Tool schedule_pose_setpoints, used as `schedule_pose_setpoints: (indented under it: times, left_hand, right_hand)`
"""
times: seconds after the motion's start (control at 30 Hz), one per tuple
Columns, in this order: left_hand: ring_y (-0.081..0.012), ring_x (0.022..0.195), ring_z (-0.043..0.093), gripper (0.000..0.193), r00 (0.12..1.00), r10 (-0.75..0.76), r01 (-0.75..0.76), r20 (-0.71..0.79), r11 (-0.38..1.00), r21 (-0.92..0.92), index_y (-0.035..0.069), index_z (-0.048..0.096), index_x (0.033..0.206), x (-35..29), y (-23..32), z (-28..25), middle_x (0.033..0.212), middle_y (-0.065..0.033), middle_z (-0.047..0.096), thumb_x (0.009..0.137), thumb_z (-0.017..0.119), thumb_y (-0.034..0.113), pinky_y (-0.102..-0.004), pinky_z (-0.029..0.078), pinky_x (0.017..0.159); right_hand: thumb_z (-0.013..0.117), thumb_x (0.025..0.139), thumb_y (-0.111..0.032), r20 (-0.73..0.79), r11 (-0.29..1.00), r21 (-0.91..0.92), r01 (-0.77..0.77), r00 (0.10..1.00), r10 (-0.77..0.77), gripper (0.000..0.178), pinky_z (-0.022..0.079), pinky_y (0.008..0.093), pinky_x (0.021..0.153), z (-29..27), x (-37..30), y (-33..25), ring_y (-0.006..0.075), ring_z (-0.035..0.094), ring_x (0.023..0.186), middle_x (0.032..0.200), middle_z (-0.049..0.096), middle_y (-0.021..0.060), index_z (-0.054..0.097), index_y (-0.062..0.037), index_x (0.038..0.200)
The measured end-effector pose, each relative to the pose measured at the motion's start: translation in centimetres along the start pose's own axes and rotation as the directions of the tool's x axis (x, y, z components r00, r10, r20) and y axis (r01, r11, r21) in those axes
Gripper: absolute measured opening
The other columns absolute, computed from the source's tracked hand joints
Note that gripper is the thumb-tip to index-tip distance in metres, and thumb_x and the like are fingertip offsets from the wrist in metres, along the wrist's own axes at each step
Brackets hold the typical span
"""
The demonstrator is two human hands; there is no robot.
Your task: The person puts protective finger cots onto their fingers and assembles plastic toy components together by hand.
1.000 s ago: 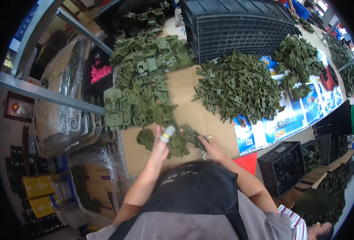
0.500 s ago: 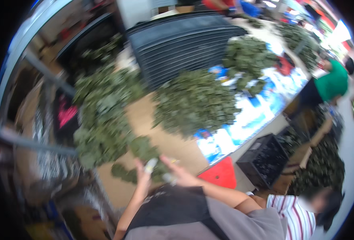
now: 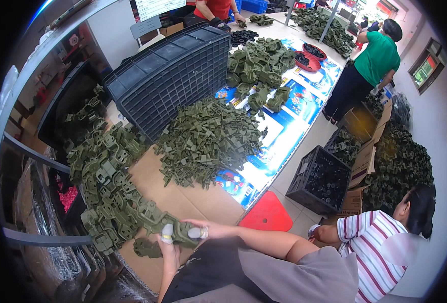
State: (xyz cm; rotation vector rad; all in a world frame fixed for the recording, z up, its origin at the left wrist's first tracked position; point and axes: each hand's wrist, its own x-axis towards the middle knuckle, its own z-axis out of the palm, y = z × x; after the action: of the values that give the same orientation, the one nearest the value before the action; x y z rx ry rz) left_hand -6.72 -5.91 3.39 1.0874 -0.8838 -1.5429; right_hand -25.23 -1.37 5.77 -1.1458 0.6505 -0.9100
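Observation:
Between my two hands is an olive-green moulded plastic part (image 3: 184,234), low over the near end of the table. My left hand (image 3: 168,245) is closed on its near left side, its thumb wrapped in white and yellow. My right hand (image 3: 205,231) grips the right end, a white wrap on its thumb. Beyond my left hand lies a long heap of larger green plastic parts (image 3: 109,177), close to the held one. Another green part (image 3: 146,248) lies on the cardboard (image 3: 183,202) beside my left wrist. A pile of small green pieces (image 3: 208,141) sits farther up the table.
Behind the piles stands a large black plastic crate (image 3: 168,76). To the right are a red stool (image 3: 268,214) and a black crate of dark pieces (image 3: 322,179). A person in a striped shirt (image 3: 372,252) is close on my right; others work farther off.
The view has steadied and shifted, so the table's piles show sharply. My hands stay on the green part, now gripping it more closely, with both wrapped thumbs on top.

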Motion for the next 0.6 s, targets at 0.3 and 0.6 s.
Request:
schedule_pose_setpoints:
  times: [0.3, 0.6]
  left_hand:
    - [-0.034, 0.119, 0.03, 0.073, 0.692, 0.115, -0.722, 0.713, 0.128, 0.68, 0.004, 0.034, 0.124, -1.0, 9.9, 6.0, 0.123, -0.0177, 0.038, 0.066, 0.067, 0.035, -0.0459, 0.019, 0.099]
    - [-0.0352, 0.097, 0.048, 0.07, 0.563, -0.601, -0.508, 0.566, 0.288, 0.812, 0.012, 0.028, 0.13, -1.9, 6.1, 4.5, 0.101, -0.0189, 0.052, 0.064, 0.05, 0.005, -0.0386, 0.033, 0.089]
  right_hand:
    - [0.063, 0.07, -0.027, -0.213, 0.566, -0.798, -0.205, 0.976, 0.052, 0.063, 0.044, 0.0369, 0.077, -3.2, -2.6, -4.1, 0.0332, 0.055, 0.089, 0.096, 0.057, 0.0176, 0.036, -0.0065, 0.124]
    - [0.054, 0.075, -0.017, -0.05, 0.45, -0.868, -0.21, 0.939, 0.341, 0.062, 0.042, 0.0396, 0.078, -1.0, -4.1, -2.9, 0.0363, 0.053, 0.09, 0.102, 0.053, 0.0229, 0.027, -0.0006, 0.128]
